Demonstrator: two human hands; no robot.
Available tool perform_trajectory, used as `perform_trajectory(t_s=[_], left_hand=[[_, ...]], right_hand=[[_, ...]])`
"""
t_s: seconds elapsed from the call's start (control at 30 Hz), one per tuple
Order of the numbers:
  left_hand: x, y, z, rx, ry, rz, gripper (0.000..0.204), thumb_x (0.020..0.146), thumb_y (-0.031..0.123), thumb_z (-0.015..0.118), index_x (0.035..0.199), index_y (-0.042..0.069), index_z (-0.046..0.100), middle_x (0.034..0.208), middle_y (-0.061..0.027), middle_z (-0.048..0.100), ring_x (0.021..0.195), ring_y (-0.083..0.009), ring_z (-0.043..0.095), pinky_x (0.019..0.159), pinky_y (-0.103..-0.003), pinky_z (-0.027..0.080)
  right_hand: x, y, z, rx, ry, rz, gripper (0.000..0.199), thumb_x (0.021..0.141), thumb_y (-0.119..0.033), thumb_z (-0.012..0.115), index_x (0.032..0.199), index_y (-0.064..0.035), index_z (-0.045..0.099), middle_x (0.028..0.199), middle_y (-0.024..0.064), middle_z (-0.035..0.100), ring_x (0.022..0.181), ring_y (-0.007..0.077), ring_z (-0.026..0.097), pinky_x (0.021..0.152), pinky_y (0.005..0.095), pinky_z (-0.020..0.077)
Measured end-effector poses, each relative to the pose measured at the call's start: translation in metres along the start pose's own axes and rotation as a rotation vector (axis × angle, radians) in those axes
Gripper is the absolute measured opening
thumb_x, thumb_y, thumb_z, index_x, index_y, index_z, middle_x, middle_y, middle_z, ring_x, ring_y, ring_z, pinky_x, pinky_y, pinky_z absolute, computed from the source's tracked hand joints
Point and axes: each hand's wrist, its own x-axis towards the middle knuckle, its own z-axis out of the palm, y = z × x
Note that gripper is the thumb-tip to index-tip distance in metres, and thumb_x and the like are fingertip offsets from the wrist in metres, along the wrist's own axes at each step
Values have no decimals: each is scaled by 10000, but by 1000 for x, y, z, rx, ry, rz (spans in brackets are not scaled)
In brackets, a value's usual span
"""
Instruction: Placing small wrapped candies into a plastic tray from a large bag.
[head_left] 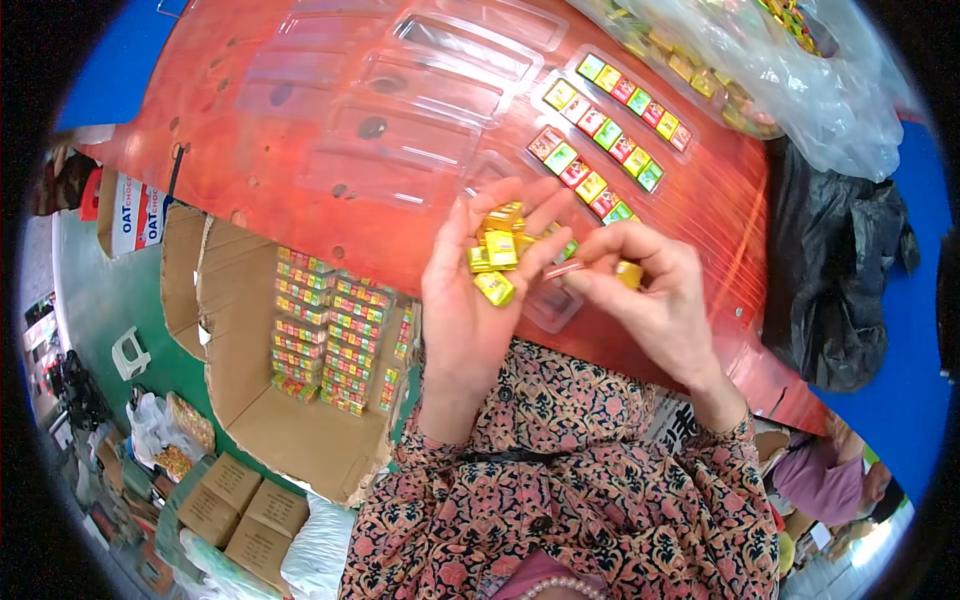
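Observation:
My left hand (462,290) is turned palm up and cupped, holding several small yellow wrapped cubes (499,248) in a loose heap. Close beside it, my right hand (660,295) pinches a small red-and-white wrapped piece (564,268) between thumb and fingertips. Another yellow cube (629,274) shows among the right fingers. A green piece (569,250) lies between the two hands; which hand bears it I cannot tell. Partly hidden under the hands is a clear plastic tray (550,318). Beyond them lie slim trays (604,135) with rows of red, yellow and green wrapped cubes.
Clear plastic trays (400,128) cover much of the red table (230,130). At the far right sits a plastic bag (820,90) of wrapped pieces, with a black bag (830,280) nearer. On the left, an open carton (250,370) contains stacked filled trays. Another person (825,480) is at lower right.

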Motion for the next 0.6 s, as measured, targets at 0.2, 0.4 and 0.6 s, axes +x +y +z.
perform_trajectory(t_s=[0.2, 0.4, 0.6], left_hand=[[-1, 20, -10, 36, 46, 72, 357, 953, 228, 318, 1160, -32, 447, 1169, -252, 491, 1073, -344, 521, 824, -376, 523], [-4, 22, -17, 139, 50, 101, 327, 940, 207, 348, 1129, -32, 465, 1105, -256, 532, 942, -326, 599, 644, -299, 578], [-1, 21, -15, 293, 73, 161, 357, 917, 188, 386, 1183, -45, 435, 1181, -287, 471, 978, -329, 580, 629, -311, 586]], right_hand=[[-12, 22, -14, -232, 98, 144, 124, 757, -81, 659, 834, 4, 614, 668, 4, 578, 641, 46, 500, 561, 202, 388], [-10, 35, -3, -464, 119, -16, 116, 767, -72, 616, 839, 15, 589, 745, 140, 600, 654, 234, 591, 597, 320, 450], [-8, 36, -2, -592, 105, -55, 103, 770, -76, 615, 837, -1, 595, 745, 129, 599, 642, 237, 586, 583, 319, 446]])
